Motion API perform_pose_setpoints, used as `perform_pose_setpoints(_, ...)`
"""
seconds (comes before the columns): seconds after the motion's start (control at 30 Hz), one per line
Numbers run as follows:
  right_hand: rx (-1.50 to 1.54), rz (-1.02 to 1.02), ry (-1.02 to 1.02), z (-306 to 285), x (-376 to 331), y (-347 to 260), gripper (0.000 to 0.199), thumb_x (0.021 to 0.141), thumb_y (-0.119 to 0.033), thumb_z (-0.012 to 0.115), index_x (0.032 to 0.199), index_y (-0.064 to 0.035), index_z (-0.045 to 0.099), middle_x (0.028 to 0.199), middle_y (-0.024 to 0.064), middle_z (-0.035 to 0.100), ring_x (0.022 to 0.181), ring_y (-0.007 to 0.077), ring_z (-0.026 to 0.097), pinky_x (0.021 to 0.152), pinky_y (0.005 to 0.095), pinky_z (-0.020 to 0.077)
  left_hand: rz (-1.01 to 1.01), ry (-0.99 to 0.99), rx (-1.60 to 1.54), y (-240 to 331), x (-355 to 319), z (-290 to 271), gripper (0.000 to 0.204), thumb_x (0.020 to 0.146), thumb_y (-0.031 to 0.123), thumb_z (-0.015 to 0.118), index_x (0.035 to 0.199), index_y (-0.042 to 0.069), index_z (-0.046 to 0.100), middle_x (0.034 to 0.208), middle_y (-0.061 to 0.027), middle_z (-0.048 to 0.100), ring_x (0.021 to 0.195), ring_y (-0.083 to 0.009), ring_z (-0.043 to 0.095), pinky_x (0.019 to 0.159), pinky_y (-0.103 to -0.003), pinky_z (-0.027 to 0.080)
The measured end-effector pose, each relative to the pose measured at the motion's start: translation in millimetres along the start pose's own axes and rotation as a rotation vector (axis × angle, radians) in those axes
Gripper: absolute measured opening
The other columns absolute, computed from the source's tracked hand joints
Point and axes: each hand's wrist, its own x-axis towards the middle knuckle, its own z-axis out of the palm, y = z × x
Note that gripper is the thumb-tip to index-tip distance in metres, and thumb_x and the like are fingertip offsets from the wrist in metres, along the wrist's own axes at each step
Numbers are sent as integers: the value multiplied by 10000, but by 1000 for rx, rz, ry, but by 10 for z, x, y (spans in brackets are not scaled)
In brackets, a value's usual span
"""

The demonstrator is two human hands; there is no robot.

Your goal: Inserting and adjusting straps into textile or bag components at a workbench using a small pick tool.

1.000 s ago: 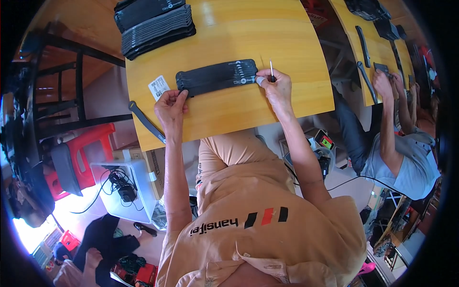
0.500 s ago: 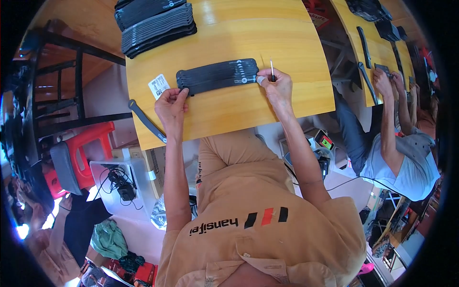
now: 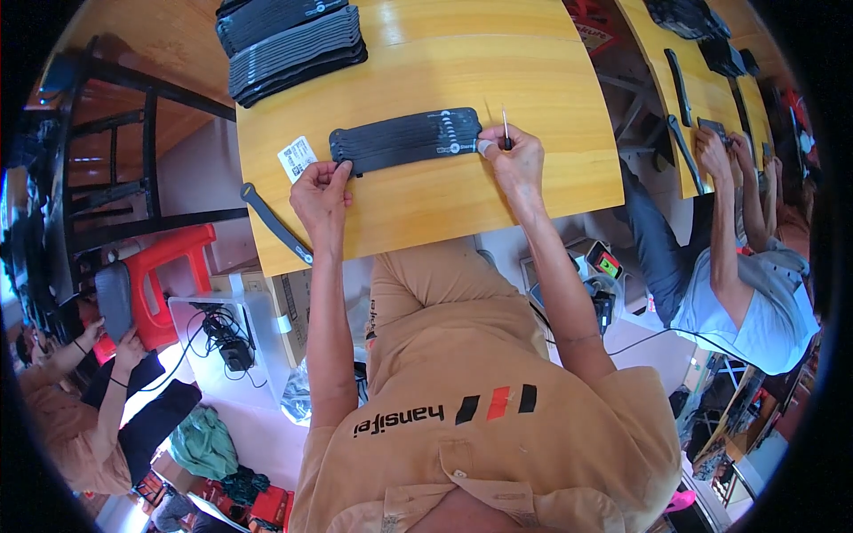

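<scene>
A row of overlapping flat black straps (image 3: 404, 142) with white print lies on the wooden table in front of me. My left hand (image 3: 322, 188) pinches the near left corner of the straps between thumb and fingers. At their right end is my right hand (image 3: 515, 160), its fingers closed round a thin pointed tool (image 3: 506, 140) with a dark handle and its tip up. The thumb side of that hand, with a pale wrap on one finger, touches the strap ends. A single black strap (image 3: 277, 224) lies apart at the table's left edge.
A white printed label (image 3: 297, 158) lies beyond my left hand. Stacked black straps (image 3: 298, 53) stand at the far left of the table (image 3: 498, 53). Left of it are a red stool (image 3: 164, 284) and a clear bin (image 3: 200, 355) with cables. Co-workers sit on both sides.
My hands and the straps stay nearly in place. At the left, a co-worker's hands have moved up to a dark grey pad by the red stool, and the pad has shifted.
</scene>
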Motion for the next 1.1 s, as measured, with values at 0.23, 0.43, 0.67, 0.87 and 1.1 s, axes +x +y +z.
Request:
perform_pose_setpoints(0.23, 8, -23, 25, 31, 7, 19, 58, 659, 9, 605, 703, -5, 641, 548, 23, 558, 501, 72, 488, 485, 229, 404, 96, 61, 33, 6, -58, 75, 115, 735, 73, 686, 728, -7, 604, 573, -25, 546, 438, -69, 462, 383, -213, 370)
perform_pose_setpoints(0.43, -48, -63, 35, 20, -2, -56, 36, 656, 12, 595, 681, -6, 614, 535, 31, 544, 497, 98, 497, 494, 247, 411, 299, 174, 308, -7, -25, 76, 223, 671, 110, 725, 770, 24, 545, 538, -41, 494, 521, -157, 508, 513, -300, 415)
perform_pose_setpoints(0.67, -85, -176, 29, 94, 54, 92, 28, 685, -14, 587, 683, -29, 610, 530, 24, 524, 494, 107, 491, 486, 266, 404, 217, 162, 369, -44, 6, -2, 289, 662, 129, 721, 847, 42, 517, 624, -87, 590, 606, -237, 585, 589, -345, 446)
perform_pose_setpoints(0.87, 397, 90, -176, -383, -67, 70, 57, 791, -51, 562, 823, -29, 603, 494, -37, 422, 337, 47, 307, 298, 218, 206, 282, 317, 265, 86, -271, -562, 224, 735, 224, 653, 781, 17, 579, 719, -149, 625, 700, -298, 615, 629, -362, 462)
perform_pose_setpoints(1.1, 288, 68, -354, -483, -467, 26, 52, 795, -61, 561, 817, -56, 607, 525, -35, 439, 383, 30, 322, 334, 214, 239, 46, 354, 655, -69, -816, -973, 375, 689, 321, 701, 847, 3, 579, 692, -159, 621, 706, -324, 617, 643, -402, 474)
